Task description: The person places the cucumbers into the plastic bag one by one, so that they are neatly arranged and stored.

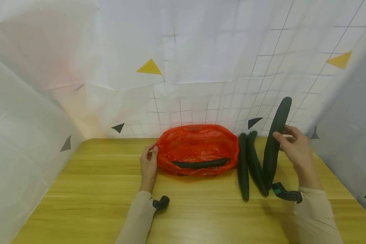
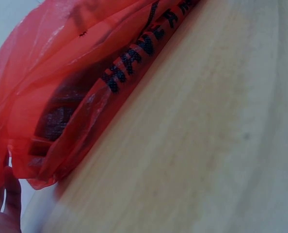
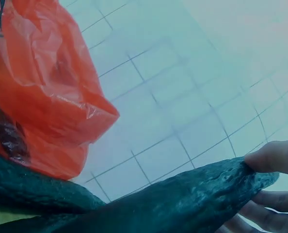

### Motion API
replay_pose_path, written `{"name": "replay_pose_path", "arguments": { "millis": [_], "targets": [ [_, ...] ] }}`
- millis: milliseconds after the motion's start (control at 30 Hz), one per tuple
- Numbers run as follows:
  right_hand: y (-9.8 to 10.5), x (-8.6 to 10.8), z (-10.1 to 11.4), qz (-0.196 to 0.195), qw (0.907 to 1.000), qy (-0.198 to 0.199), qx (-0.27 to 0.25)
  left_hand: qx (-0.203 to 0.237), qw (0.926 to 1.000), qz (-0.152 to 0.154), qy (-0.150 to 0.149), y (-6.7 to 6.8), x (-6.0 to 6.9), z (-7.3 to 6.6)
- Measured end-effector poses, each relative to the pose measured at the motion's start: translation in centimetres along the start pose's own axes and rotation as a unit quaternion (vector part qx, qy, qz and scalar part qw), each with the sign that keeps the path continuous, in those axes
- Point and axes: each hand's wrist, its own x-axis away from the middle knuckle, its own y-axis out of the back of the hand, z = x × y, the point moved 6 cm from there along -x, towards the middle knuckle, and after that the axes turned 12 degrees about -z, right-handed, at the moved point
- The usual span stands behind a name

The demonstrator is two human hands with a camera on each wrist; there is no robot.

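Right of centre in the head view, a long, thick dark-green cucumber [image 1: 272,149] stands steeply tilted, its long axis running from upper right down to lower left; the thin red plastic bag [image 1: 198,146] lies to its left at the middle of the frame, mouth spread wide. The right hand [image 1: 294,145], the nearer one, grasps this cucumber between thumb and fingers; whether its lower end touches the table [image 1: 195,217], I cannot tell. 2 slim dark-green cucumbers [image 1: 243,166] lie between it and the bag. The left hand [image 1: 148,162] pinches the bag's left rim, and 1 dark cucumber [image 1: 201,164] lies crosswise inside.
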Motion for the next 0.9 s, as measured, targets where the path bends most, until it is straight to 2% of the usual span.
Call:
{"name": "replay_pose_path", "arguments": {
  "millis": [133, 267, 367, 500, 633, 767, 833, 900],
  "targets": [
    [0.3, -0.1, 0.2, -0.021, 0.9982, -0.007, -0.055, 0.002, 1.0000, -0.001, -0.005, 0.0, 0.1, 0.1],
    [0.5, -0.1, 0.4, -0.033, 0.9905, -0.018, -0.132, 0.007, 1.0000, 0.000, 0.003, -0.1, 0.1, 0.1],
    [0.4, 0.0, 0.6, -0.037, 0.9807, -0.030, -0.190, 0.005, 0.9999, -0.001, 0.010, 0.0, 0.1, 0.1],
    [0.1, 0.2, 1.2, -0.041, 0.9630, -0.034, -0.264, 0.005, 0.9998, -0.001, 0.020, 0.0, 0.1, 0.1],
    [0.2, 0.3, 1.9, -0.055, 0.9496, -0.014, -0.308, 0.008, 0.9998, 0.000, 0.020, 0.0, 0.1, 0.1],
    [0.5, 0.5, 2.6, -0.069, 0.9319, 0.009, -0.356, 0.010, 0.9998, 0.004, 0.017, -0.1, 0.1, 0.1],
    [0.5, 0.5, 2.8, -0.072, 0.9206, 0.011, -0.384, 0.007, 0.9998, 0.006, 0.015, -0.1, 0.2, 0.0],
    [0.4, 0.6, 3.0, -0.075, 0.9151, 0.009, -0.396, 0.004, 0.9999, 0.007, 0.013, -0.1, 0.2, 0.0]
  ]
}}
